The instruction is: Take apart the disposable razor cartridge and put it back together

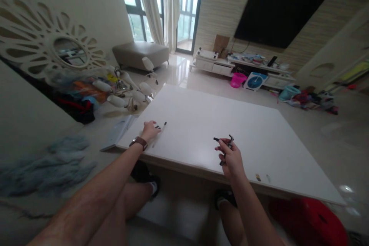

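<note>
Over the left part of the white tabletop (207,123), my left hand (150,130) is closed, with small black-and-white pieces (157,127) showing at its fingertips; their kind is unclear. Beside it lies a slim pen (163,129) with a dark end and a pale body. My right hand (229,155) is raised above the front middle of the table. Its fingers are wrapped round slim black pen-like pieces (216,138), and a black hooked part (231,137) sticks up from the grip. Much of what it holds is hidden by the fingers.
A small yellow-and-dark piece (258,177) and a clear piece (268,178) lie near the front edge. A red stool-like object (314,219) stands at lower right. Left are a lamp fixture (129,92) and a grey-blue cloth heap (60,165). A television (278,15) hangs behind.
</note>
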The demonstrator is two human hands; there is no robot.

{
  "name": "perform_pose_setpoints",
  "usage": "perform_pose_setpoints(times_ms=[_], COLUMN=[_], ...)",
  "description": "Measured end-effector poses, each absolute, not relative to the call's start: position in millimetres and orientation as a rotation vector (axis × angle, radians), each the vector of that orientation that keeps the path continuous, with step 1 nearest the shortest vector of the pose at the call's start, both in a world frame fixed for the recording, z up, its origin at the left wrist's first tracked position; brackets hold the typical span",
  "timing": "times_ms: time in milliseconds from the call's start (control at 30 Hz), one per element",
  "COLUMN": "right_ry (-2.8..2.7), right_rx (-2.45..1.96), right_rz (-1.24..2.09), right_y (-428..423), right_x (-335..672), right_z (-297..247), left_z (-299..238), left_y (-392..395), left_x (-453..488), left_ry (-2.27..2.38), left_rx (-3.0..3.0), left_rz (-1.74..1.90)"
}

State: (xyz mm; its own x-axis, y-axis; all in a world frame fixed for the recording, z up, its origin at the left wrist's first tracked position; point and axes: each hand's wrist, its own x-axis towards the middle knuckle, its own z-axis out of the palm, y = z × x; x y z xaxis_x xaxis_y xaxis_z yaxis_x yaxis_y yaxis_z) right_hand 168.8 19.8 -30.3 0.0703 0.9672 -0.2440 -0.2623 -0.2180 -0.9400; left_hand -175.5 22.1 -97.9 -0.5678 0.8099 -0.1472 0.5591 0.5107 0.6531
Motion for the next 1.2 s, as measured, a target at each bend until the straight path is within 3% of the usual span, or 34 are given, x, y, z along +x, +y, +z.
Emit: perform_pose_setpoints(times_ms=[333,633,800,1033,1200], right_ry=[-0.989,-1.110,-1.081,-1.379,-1.641], right_rx=[-1.204,-1.145,-1.040,-1.125,-1.190], right_rz=[1.439,1.184,0.748,1.030,0.989], right_y=[13.6,14.1,11.2,-0.3,-9.2], right_x=[161.3,162.2,174.1,154.4,155.3], right_z=[-35.8,-30.5,-4.6,-27.8,-32.0], left_z=[-71.3,-45.4,-39.1,-38.9,-36.3], left_y=[-2.8,-41.2,-47.6,-49.4,-53.1], left_x=[-47.2,-26.4,-24.9,-18.8,-16.8], left_ry=[1.183,1.085,1.068,1.057,1.012], left_rx=[1.029,0.954,0.845,0.809,0.804], left_rz=[1.037,0.881,0.897,0.879,0.893])
